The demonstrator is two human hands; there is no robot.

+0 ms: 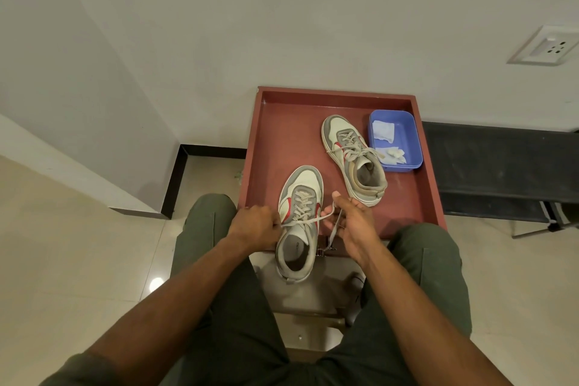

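Note:
A white, grey and red sneaker (299,222) lies at the near edge of a reddish-brown tray table (272,141), its heel hanging over the edge toward me. My left hand (255,227) grips the left end of its grey shoelace (302,222). My right hand (352,222) pinches the right end, with a loose length of lace hanging down below the fingers. The lace is stretched across the sneaker's tongue between both hands. A second matching sneaker (354,160) lies further back on the tray, its laces loosely tied.
A blue plastic tub (407,147) holding white cloths or tissues stands at the tray's back right, touching the second sneaker. A dark bench (501,163) runs along the right wall. A wall socket (546,45) is upper right. My knees in green trousers flank the tray.

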